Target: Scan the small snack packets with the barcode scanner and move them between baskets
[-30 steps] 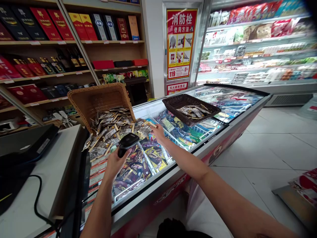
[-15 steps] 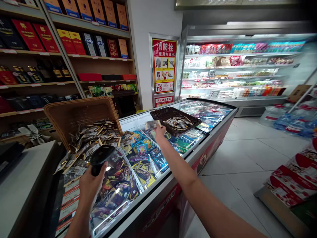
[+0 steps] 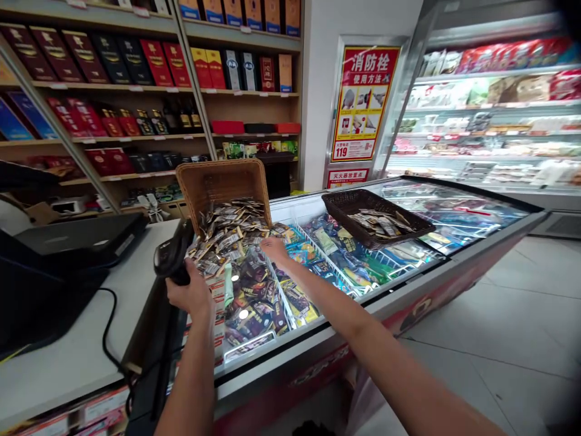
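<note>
My left hand is wrapped round a black handheld barcode scanner, holding it above the left end of the glass-topped freezer. My right hand is over the glass, at the right edge of a heap of small flat packets. Its fingers are curled closed, and whatever is in them is hidden. Part of the heap lies inside a tan wicker basket tipped on its side, and the rest spills onto the glass. A dark brown woven basket farther right holds more such packets.
A counter with a black device and a hanging cable stands on the left. Shelves of boxed bottles line the back wall. A lit refrigerated display is at the right rear, with tiled floor before it.
My right hand, which held a packet beside the dark basket, has moved left to the heap. My left hand still holds the scanner, and the view has turned left.
</note>
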`<state>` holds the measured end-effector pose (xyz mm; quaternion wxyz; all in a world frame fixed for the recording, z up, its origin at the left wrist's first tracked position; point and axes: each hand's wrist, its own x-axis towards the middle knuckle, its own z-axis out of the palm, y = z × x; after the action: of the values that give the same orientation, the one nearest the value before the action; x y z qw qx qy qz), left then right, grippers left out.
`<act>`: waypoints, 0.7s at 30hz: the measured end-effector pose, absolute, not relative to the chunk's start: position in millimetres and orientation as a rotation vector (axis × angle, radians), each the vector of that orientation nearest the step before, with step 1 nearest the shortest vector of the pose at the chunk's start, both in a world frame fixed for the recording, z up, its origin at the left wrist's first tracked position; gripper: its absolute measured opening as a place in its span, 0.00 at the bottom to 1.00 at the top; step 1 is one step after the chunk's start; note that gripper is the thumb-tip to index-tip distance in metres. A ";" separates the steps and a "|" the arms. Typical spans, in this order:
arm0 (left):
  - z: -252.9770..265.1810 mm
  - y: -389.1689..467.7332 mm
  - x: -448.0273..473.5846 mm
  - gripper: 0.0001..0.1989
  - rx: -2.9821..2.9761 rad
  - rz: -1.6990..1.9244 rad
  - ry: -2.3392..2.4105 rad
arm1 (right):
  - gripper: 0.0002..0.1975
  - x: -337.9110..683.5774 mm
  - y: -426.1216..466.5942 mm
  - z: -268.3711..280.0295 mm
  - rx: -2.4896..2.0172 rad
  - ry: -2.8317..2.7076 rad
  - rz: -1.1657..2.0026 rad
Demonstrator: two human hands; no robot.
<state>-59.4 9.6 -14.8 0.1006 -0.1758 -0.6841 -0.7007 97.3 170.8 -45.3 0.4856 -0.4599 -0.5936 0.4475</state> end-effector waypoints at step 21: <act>-14.7 6.2 -24.1 0.27 -1.534 -1.902 -2.424 | 0.08 159.5 168.0 -32.8 -0.912 -0.961 1.379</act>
<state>-24.1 6.2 -14.7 -0.1498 -0.4406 -0.6963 -0.5464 159.5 168.0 -32.8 0.5766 -0.3898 -0.4107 0.5890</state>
